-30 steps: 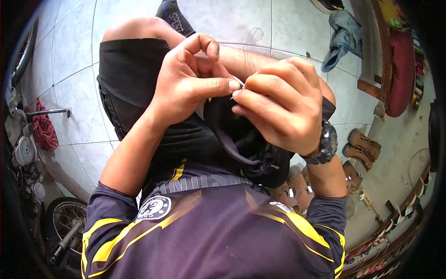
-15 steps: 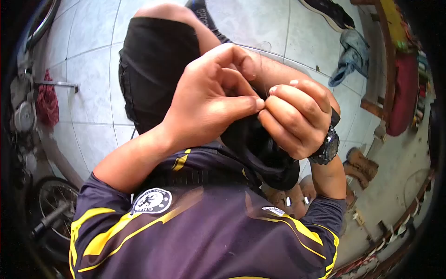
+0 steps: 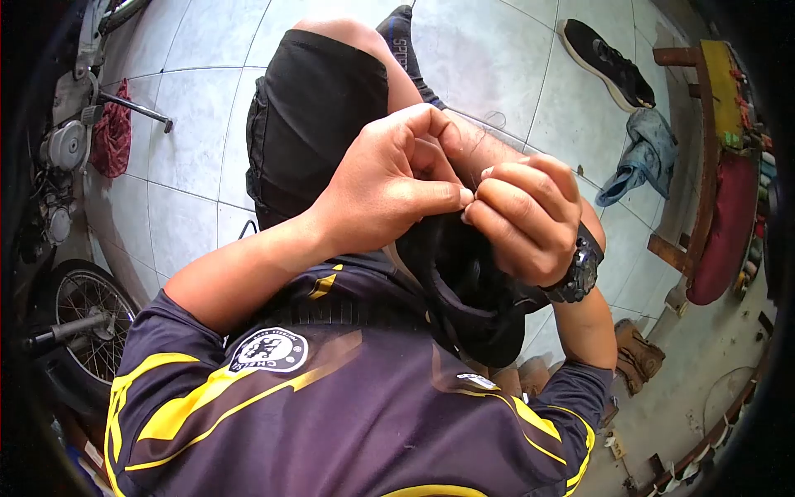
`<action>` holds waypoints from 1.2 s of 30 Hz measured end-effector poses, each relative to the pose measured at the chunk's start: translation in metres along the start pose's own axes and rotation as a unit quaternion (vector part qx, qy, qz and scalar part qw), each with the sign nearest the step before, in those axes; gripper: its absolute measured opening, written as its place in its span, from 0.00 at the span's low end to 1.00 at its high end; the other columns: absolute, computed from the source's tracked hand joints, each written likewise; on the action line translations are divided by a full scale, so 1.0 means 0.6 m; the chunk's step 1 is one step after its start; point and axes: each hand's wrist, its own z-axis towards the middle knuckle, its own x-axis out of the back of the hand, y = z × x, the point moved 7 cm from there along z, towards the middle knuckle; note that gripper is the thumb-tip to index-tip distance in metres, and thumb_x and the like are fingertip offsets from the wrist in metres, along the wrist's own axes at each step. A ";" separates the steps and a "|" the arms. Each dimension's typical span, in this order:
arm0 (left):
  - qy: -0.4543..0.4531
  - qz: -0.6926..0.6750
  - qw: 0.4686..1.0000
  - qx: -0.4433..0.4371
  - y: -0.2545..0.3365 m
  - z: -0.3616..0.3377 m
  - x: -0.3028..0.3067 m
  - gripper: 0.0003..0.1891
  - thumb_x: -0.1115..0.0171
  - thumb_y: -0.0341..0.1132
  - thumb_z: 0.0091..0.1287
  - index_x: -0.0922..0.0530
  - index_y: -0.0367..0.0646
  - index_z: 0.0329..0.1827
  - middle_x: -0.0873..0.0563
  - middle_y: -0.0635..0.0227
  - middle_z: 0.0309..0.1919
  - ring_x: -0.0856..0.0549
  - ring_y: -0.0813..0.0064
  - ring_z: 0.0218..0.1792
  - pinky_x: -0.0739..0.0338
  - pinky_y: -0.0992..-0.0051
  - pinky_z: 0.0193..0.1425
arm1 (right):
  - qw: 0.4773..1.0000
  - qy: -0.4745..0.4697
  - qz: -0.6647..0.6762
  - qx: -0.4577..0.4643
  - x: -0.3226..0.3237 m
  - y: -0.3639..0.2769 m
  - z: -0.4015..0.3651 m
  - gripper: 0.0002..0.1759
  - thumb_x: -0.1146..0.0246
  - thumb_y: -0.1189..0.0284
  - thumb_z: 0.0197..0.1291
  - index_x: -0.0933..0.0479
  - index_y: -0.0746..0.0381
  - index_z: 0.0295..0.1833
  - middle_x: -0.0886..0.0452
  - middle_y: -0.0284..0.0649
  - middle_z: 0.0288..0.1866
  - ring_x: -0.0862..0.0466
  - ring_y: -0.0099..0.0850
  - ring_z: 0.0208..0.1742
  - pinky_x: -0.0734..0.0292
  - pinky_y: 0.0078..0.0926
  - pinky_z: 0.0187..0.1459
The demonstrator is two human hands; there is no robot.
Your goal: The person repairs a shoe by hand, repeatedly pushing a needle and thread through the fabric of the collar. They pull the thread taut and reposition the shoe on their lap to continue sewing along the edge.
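Note:
My left hand (image 3: 393,178) is closed in a pinch, its thumb tip meeting the fingertips of my right hand (image 3: 530,219) above my lap. The right fingers are curled tightly and a black watch (image 3: 580,273) is on that wrist. A thin dark thread (image 3: 495,120) loops up from between the hands; its end in the fingers is too small to make out. Just below the hands, a black item (image 3: 464,282) with a padded opening, like a shoe, rests in my lap, partly covered by the right hand.
A black shoe (image 3: 609,66) and a crumpled blue cloth (image 3: 646,157) lie on the tiled floor. A wooden bench with a dark red cushion (image 3: 725,232) stands at right, brown boots (image 3: 638,356) below it. A motorbike wheel (image 3: 87,319) and a red cloth (image 3: 112,132) are at left.
The camera's view has shifted, so the floor things appear lower and further right. Both hands keep their pinch together, and more of the black item's opening shows beneath them.

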 end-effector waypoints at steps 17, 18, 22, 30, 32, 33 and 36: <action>0.029 -0.052 0.998 0.004 -0.015 0.008 0.016 0.17 0.28 0.20 0.63 0.28 0.37 0.49 0.09 0.59 0.34 0.09 0.77 0.36 0.18 0.84 0.37 | 0.992 0.055 0.051 -0.099 0.022 0.014 -0.015 0.18 0.18 0.67 0.47 0.13 0.61 0.43 0.13 0.39 0.43 0.13 0.39 0.43 0.21 0.33 0.44; 0.029 -0.052 0.998 0.002 -0.014 0.007 0.017 0.17 0.28 0.20 0.63 0.28 0.37 0.49 0.09 0.59 0.34 0.09 0.77 0.36 0.18 0.84 0.37 | 0.994 0.051 0.040 -0.088 0.015 0.010 -0.010 0.17 0.19 0.69 0.48 0.13 0.61 0.43 0.14 0.38 0.42 0.13 0.38 0.43 0.22 0.33 0.45; 0.013 -0.055 0.998 0.012 -0.016 0.004 0.020 0.19 0.28 0.19 0.64 0.29 0.39 0.51 0.09 0.59 0.36 0.09 0.76 0.38 0.17 0.83 0.41 | 0.997 0.026 0.014 -0.067 0.003 0.000 0.000 0.13 0.23 0.74 0.48 0.13 0.61 0.42 0.15 0.37 0.42 0.13 0.35 0.44 0.23 0.34 0.43; -0.041 -0.048 0.998 0.008 -0.020 0.012 0.017 0.21 0.29 0.17 0.64 0.31 0.41 0.52 0.10 0.62 0.39 0.11 0.80 0.42 0.17 0.81 0.47 | 0.999 -0.030 -0.043 0.009 -0.015 -0.017 0.018 0.11 0.29 0.73 0.50 0.15 0.61 0.41 0.15 0.35 0.45 0.13 0.32 0.49 0.23 0.33 0.46; -0.015 -0.035 0.999 -0.033 -0.018 0.011 0.013 0.17 0.28 0.20 0.64 0.28 0.36 0.51 0.10 0.65 0.35 0.12 0.83 0.39 0.19 0.83 0.44 | 0.999 -0.001 -0.031 0.023 -0.022 -0.006 0.006 0.09 0.33 0.70 0.49 0.16 0.60 0.38 0.18 0.34 0.43 0.15 0.30 0.48 0.23 0.32 0.47; -0.014 -0.036 0.999 -0.035 -0.018 0.010 0.009 0.17 0.28 0.20 0.64 0.28 0.36 0.51 0.10 0.65 0.35 0.12 0.83 0.39 0.19 0.83 0.44 | 1.000 0.013 0.009 0.004 -0.019 0.000 0.003 0.10 0.33 0.71 0.49 0.16 0.59 0.38 0.17 0.34 0.44 0.14 0.30 0.48 0.24 0.32 0.47; -0.005 -0.028 0.998 -0.059 -0.011 0.006 0.003 0.17 0.28 0.21 0.65 0.28 0.36 0.50 0.10 0.64 0.35 0.12 0.83 0.40 0.20 0.82 0.45 | 0.996 0.044 0.072 -0.029 -0.018 0.012 -0.007 0.11 0.32 0.73 0.48 0.16 0.59 0.40 0.16 0.35 0.45 0.13 0.32 0.47 0.27 0.32 0.48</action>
